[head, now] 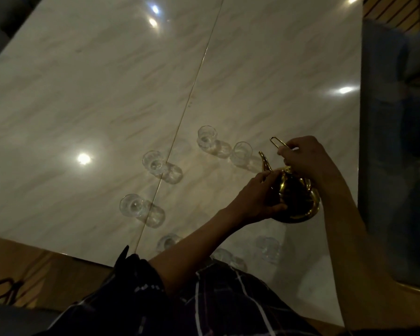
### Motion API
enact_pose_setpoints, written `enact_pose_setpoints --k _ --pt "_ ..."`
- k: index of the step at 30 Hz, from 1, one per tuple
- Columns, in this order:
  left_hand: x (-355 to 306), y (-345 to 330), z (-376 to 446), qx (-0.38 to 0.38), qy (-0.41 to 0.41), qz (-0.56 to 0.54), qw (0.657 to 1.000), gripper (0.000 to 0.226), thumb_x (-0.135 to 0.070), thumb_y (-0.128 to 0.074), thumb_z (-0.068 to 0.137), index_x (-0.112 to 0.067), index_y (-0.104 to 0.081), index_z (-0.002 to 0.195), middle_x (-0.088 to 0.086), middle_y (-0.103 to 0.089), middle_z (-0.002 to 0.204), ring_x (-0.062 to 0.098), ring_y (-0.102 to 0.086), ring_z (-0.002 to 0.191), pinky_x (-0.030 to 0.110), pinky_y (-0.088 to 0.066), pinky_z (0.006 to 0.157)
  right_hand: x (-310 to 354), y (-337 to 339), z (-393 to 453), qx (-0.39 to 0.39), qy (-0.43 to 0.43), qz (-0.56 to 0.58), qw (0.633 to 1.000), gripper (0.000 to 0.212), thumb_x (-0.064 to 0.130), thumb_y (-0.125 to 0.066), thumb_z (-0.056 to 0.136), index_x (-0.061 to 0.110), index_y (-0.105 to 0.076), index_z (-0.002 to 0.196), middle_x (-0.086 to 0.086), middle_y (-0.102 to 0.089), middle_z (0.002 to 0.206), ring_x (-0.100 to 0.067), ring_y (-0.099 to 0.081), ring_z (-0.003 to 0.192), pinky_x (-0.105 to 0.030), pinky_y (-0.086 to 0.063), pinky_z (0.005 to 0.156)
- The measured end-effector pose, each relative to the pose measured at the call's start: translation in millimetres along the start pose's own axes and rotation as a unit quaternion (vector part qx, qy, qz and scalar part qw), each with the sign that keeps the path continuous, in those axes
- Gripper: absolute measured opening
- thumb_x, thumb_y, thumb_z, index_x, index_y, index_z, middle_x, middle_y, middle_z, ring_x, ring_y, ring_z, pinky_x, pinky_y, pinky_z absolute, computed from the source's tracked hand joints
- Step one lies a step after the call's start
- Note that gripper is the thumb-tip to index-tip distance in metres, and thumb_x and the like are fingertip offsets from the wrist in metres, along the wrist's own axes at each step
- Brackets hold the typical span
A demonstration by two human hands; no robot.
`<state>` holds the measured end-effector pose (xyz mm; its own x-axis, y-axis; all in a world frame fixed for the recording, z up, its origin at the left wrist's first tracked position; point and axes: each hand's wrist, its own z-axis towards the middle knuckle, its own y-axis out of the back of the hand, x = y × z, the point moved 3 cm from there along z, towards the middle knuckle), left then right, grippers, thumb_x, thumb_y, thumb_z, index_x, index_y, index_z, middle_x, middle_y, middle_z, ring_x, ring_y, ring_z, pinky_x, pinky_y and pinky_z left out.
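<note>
Round, polished gold-coloured teapot (297,200) is right of the seam (180,122), tilted over the glossy marble-look table (83,81); can't tell if the base touches. Left hand (257,198) wraps its smooth belly. Right hand (303,158) pinches the thin wire handle (277,141). Small clear glasses (153,162) stand both sides of the seam.

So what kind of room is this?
Probably a dining room, at home or in a restaurant: a big polished marble-look table, small clear glasses set out on it, and a gold teapot.
</note>
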<state>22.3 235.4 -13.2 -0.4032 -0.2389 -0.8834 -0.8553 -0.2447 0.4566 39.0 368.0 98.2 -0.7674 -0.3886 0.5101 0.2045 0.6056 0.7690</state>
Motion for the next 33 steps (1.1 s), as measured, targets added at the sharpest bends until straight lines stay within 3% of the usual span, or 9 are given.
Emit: enact_pose_setpoints --k 4,15,20,25,33 --pt "-2.7 1.8 0.9 0.002 0.001 -0.002 1.0 0.089 -0.039 -0.074 0.087 -0.021 -0.024 0.157 0.014 -0.037 0.153 0.032 -0.046 0.133 0.045 -0.049 0.103 1.6 1.9 2.5 0.01 0.001 -0.005 1.0 0.027 0.028 -0.06 0.091 0.005 -0.074 0.092 -0.009 -0.068 0.079 -0.03 -0.067 0.09 -0.051 -0.056 0.087" --pt "-12.9 6.8 1.7 -0.002 -0.032 -0.005 0.999 0.086 -0.037 -0.073 0.088 -0.015 -0.026 0.157 0.017 -0.04 0.15 0.031 -0.047 0.131 0.043 -0.049 0.102 6.8 12.5 -0.7 0.001 0.001 -0.023 1.0 0.028 0.027 -0.06 0.093 0.005 -0.074 0.102 -0.014 -0.071 0.094 -0.029 -0.067 0.097 -0.049 -0.054 0.091" --pt "-19.0 8.8 2.4 -0.002 -0.038 -0.014 0.999 0.086 -0.038 -0.073 0.088 -0.019 -0.024 0.157 0.013 -0.039 0.151 0.029 -0.046 0.132 0.042 -0.048 0.103 8.8 19.4 -3.4 -0.002 0.005 -0.034 0.999 0.029 0.029 -0.058 0.094 0.006 -0.073 0.105 -0.013 -0.07 0.098 -0.026 -0.066 0.097 -0.041 -0.053 0.088" --pt "-23.6 11.1 2.5 -0.003 -0.047 -0.02 0.999 0.087 -0.036 -0.074 0.088 -0.02 -0.024 0.157 0.012 -0.04 0.15 0.028 -0.047 0.131 0.047 -0.051 0.102 11.9 25.3 -5.2 -0.001 -0.003 -0.042 0.999 0.029 0.032 -0.059 0.093 0.01 -0.073 0.106 -0.012 -0.07 0.099 -0.026 -0.067 0.097 -0.048 -0.055 0.09" --pt "-25.6 17.0 2.3 -0.008 -0.05 -0.019 0.999 0.087 -0.035 -0.074 0.087 -0.021 -0.024 0.157 0.012 -0.04 0.15 0.029 -0.047 0.131 0.045 -0.049 0.104 21.0 27.9 -6.2 0.005 -0.001 -0.048 0.999 0.028 0.032 -0.06 0.093 0.01 -0.073 0.103 -0.012 -0.071 0.099 -0.026 -0.068 0.095 -0.047 -0.055 0.089"
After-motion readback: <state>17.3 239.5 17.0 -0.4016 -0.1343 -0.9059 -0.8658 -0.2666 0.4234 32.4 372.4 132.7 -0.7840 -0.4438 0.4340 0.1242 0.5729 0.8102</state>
